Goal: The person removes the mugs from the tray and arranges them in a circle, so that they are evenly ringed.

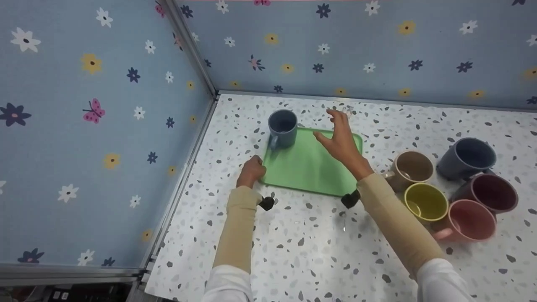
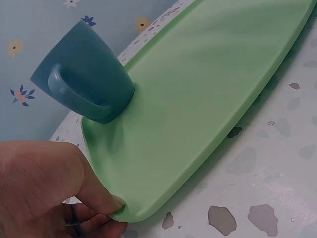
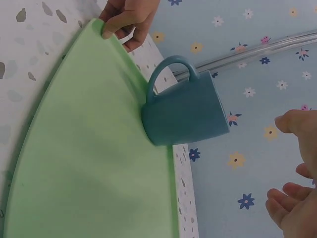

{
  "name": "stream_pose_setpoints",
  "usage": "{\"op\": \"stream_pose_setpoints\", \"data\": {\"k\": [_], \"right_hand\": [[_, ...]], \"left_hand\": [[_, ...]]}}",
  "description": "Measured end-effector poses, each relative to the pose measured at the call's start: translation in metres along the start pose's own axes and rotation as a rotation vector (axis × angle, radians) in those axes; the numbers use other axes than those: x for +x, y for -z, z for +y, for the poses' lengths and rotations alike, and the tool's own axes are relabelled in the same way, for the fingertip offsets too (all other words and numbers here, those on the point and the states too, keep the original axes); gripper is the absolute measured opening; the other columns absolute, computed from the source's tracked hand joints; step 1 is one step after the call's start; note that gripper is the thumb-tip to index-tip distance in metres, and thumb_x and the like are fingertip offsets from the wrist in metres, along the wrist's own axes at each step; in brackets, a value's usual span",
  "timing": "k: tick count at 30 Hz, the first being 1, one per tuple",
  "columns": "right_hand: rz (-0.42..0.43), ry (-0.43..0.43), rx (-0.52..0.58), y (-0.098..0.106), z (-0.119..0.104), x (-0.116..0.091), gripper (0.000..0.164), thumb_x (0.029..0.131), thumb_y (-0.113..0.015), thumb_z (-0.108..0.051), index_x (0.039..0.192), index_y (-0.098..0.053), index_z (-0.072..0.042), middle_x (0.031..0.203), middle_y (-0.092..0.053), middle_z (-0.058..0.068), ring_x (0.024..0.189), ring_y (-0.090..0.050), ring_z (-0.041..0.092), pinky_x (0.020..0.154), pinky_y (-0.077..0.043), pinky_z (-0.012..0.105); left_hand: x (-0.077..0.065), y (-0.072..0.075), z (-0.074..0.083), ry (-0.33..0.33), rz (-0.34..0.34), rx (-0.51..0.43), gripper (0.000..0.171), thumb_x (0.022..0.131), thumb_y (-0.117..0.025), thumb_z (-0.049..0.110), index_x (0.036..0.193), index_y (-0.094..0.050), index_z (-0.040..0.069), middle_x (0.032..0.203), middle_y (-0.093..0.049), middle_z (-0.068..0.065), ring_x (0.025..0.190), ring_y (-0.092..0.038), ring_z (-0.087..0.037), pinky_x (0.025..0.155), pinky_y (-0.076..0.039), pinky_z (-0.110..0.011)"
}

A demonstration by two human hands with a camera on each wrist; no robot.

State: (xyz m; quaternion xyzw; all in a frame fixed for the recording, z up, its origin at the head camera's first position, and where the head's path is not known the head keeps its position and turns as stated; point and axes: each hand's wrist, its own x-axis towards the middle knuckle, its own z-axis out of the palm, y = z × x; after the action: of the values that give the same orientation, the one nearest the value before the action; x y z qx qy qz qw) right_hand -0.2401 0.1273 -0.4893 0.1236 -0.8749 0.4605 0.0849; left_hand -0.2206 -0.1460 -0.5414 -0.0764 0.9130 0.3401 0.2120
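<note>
A green tray [image 1: 314, 167] lies on the speckled table, and a blue mug [image 1: 283, 130] stands upright at its far left corner, handle toward the near side. My left hand [image 1: 252, 170] pinches the tray's near left corner; in the left wrist view the thumb [image 2: 111, 202] presses on the rim with fingers beneath. Above the tray's right half hovers my right hand [image 1: 342, 142], thumb and fingers spread apart, holding nothing. The right wrist view shows this hand [image 3: 297, 183] apart from the mug [image 3: 183, 109].
To the right of the tray is a cluster of mugs: beige [image 1: 413, 170], yellow [image 1: 426, 202], pink [image 1: 470, 220], maroon [image 1: 488, 193] and another blue mug [image 1: 466, 159]. Flowered blue wall panels [image 1: 356, 50] border the table [image 1: 310, 251] at the back and left.
</note>
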Motion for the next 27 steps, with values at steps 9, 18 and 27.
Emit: {"op": "stream_pose_setpoints", "data": {"k": [9,18,27], "right_hand": [[-0.036,-0.032,-0.006,-0.011,0.003,0.01,0.069,0.09,-0.065,-0.032,0.145,-0.03,-0.009,0.145,-0.03,0.017,0.13,-0.039,0.034,0.102,-0.037,0.047],[-0.07,-0.046,-0.022,-0.019,0.008,0.018,0.07,0.09,-0.065,-0.033,0.145,-0.03,-0.008,0.144,-0.031,0.016,0.129,-0.04,0.032,0.1,-0.038,0.048],[-0.097,-0.049,-0.003,-0.026,0.011,0.024,0.072,0.09,-0.065,-0.034,0.146,-0.028,-0.008,0.146,-0.029,0.018,0.129,-0.04,0.033,0.102,-0.038,0.046]], "left_hand": [[0.002,-0.001,-0.002,0.003,0.017,0.013,0.015,0.081,-0.038,0.003,0.095,-0.042,0.008,0.092,-0.043,-0.008,0.085,-0.04,-0.022,0.074,-0.035,-0.033],[0.004,-0.003,-0.003,0.007,0.017,0.006,0.012,0.084,-0.038,0.005,0.095,-0.042,0.008,0.09,-0.041,-0.007,0.082,-0.039,-0.021,0.072,-0.034,-0.032],[0.003,-0.001,-0.002,0.026,-0.004,-0.014,0.01,0.085,-0.039,0.004,0.093,-0.04,0.01,0.087,-0.039,-0.006,0.079,-0.038,-0.021,0.07,-0.032,-0.032]]}}
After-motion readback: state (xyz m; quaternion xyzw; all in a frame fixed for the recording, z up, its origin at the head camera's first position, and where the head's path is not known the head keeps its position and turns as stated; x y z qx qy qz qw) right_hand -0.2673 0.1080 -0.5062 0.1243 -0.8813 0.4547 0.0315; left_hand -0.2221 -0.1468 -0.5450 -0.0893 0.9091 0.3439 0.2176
